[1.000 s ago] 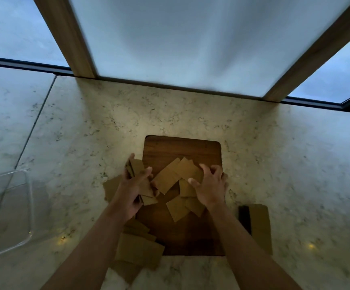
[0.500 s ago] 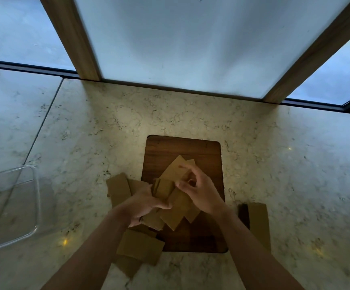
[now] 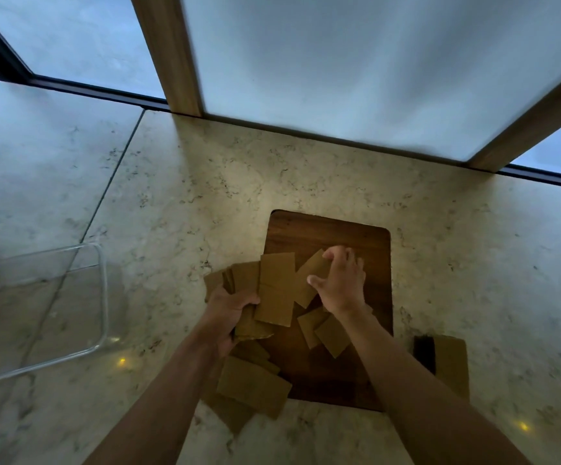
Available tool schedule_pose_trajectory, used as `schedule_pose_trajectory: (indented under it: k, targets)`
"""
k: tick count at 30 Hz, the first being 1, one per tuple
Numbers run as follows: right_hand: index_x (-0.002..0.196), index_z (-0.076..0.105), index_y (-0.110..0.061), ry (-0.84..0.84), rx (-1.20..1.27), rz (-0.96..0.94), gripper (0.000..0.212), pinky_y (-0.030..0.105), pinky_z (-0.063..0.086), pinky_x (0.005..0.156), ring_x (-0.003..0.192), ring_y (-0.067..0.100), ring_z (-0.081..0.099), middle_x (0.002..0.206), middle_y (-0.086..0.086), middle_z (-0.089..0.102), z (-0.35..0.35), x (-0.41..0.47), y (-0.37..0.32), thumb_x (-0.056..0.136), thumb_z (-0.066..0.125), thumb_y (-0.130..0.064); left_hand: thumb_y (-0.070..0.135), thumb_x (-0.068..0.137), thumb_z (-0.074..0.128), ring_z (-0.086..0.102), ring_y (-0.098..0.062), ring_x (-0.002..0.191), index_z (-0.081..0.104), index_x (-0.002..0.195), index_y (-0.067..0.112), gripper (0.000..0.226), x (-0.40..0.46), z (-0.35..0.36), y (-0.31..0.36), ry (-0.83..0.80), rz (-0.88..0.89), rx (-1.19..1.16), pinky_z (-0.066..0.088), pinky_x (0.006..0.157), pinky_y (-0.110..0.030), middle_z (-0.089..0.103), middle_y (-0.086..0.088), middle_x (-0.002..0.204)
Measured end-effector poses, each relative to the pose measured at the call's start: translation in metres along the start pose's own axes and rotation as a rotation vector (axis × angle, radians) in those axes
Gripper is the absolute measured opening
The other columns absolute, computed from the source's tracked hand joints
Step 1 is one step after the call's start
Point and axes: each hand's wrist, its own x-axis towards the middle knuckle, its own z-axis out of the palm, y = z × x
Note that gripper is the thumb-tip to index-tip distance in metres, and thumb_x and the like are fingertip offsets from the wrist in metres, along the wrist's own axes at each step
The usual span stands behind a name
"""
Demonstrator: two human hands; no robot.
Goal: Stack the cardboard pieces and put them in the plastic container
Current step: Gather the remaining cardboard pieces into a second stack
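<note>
My left hand (image 3: 230,310) grips a fanned bunch of brown cardboard pieces (image 3: 274,290) at the left edge of a dark wooden board (image 3: 326,236). My right hand (image 3: 343,283) reaches over the board with its fingers curled on the far corner of one piece (image 3: 309,276). Loose pieces (image 3: 329,333) lie on the board under my right wrist. More pieces (image 3: 252,385) lie off the board's near left corner. The clear plastic container (image 3: 103,297) stands at the far left, partly out of frame.
A larger cardboard sheet with a dark strip (image 3: 447,360) lies right of the board. The marble counter (image 3: 474,263) ends at a window with wooden posts (image 3: 168,52) behind. A seam in the counter runs diagonally at the left.
My left hand has gathered more pieces and holds them fanned upward. My right hand has moved up and away from the bunch to a piece farther on the board. The camera has shifted right.
</note>
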Motion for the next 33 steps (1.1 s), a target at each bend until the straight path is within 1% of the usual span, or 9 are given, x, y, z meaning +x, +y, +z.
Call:
schedule_pose_trajectory:
  k: [5,8,11,15,18,20,24,29,33]
  targets:
    - [0.152,0.031,-0.018,-0.083,-0.103,0.066,0.095,0.049,0.032,0.113,0.138,0.033,0.035,0.148,0.012,0.039,0.006,0.001,0.001,0.077,0.078,-0.053,-0.004,0.090,0.066,0.079,-0.025,0.068,0.065,0.115,0.016,0.032,0.000,-0.007,-0.001,0.082,0.020,0.004,0.061,0.047,-0.039,0.080,-0.010,0.086]
    - [0.141,0.046,-0.022,-0.094,-0.060,0.057,0.079,0.046,0.032,0.110,0.133,0.030,0.036,0.142,0.008,0.043,0.004,0.006,0.001,0.075,0.081,-0.049,-0.004,0.090,0.066,0.079,-0.023,0.063,0.064,0.110,0.017,0.029,0.001,-0.014,-0.005,0.126,-0.002,-0.059,0.060,0.044,-0.038,0.082,-0.006,0.078]
    - [0.124,0.049,-0.023,-0.033,0.166,0.007,0.056,0.039,0.043,0.101,0.120,0.024,0.049,0.125,0.000,0.052,-0.001,0.005,0.003,0.078,0.082,-0.029,-0.006,0.090,0.065,0.079,-0.022,0.062,0.063,0.107,0.017,0.029,0.000,-0.018,-0.007,0.140,-0.011,-0.098,0.060,0.043,-0.038,0.081,-0.009,0.079]
    - [0.124,0.052,-0.039,-0.027,0.701,0.041,0.045,0.021,0.054,0.062,0.092,0.015,0.068,0.116,-0.001,0.061,-0.029,-0.002,0.005,0.088,0.073,-0.022,-0.006,0.088,0.069,0.077,-0.017,0.056,0.064,0.101,0.017,0.027,-0.002,-0.015,-0.004,0.202,0.019,-0.062,0.057,0.039,-0.031,0.078,-0.012,0.081]
    - [0.121,0.060,-0.046,-0.137,0.935,0.005,0.044,0.025,0.060,0.063,0.086,0.005,0.072,0.113,-0.007,0.065,-0.042,-0.018,0.001,0.087,0.077,-0.024,-0.001,0.087,0.073,0.080,-0.035,0.075,0.070,0.107,0.009,0.022,-0.004,-0.009,-0.004,0.130,0.028,0.001,0.062,0.049,-0.042,0.079,-0.020,0.089]
    - [0.125,0.058,-0.043,-0.233,0.936,-0.025,0.050,0.028,0.062,0.068,0.092,0.003,0.072,0.118,-0.006,0.064,-0.038,-0.029,-0.006,0.085,0.079,-0.024,0.001,0.086,0.073,0.076,-0.049,0.086,0.075,0.107,0.012,0.023,-0.005,-0.003,-0.006,0.056,0.022,0.012,0.064,0.058,-0.052,0.074,-0.032,0.100]
    - [0.140,0.047,-0.039,-0.086,0.970,0.147,0.071,0.038,0.063,0.084,0.104,0.015,0.070,0.129,0.002,0.058,-0.025,-0.045,-0.019,0.082,0.082,-0.018,0.010,0.078,0.078,0.079,-0.040,0.086,0.079,0.111,0.021,0.034,-0.007,0.013,-0.008,-0.032,0.038,-0.060,0.064,0.061,-0.050,0.080,-0.020,0.101]
    - [0.110,0.051,-0.031,0.241,0.755,0.400,0.045,0.032,0.063,0.068,0.083,0.006,0.063,0.099,-0.013,0.057,-0.007,-0.066,-0.029,0.079,0.083,-0.037,-0.006,0.091,0.062,0.080,-0.033,0.086,0.086,0.086,0.033,0.046,-0.007,0.024,-0.017,-0.039,0.025,-0.190,0.065,0.064,-0.049,0.083,-0.008,0.094]
    - [0.084,0.050,-0.032,-0.028,0.552,0.281,0.041,0.012,0.041,0.046,0.061,-0.002,0.057,0.078,-0.012,0.059,0.018,-0.093,-0.036,0.075,0.076,-0.062,-0.007,0.091,0.050,0.078,-0.037,0.085,0.074,0.112,0.004,0.034,-0.005,0.027,-0.022,-0.052,-0.077,-0.319,0.065,0.066,-0.044,0.076,-0.024,0.102]
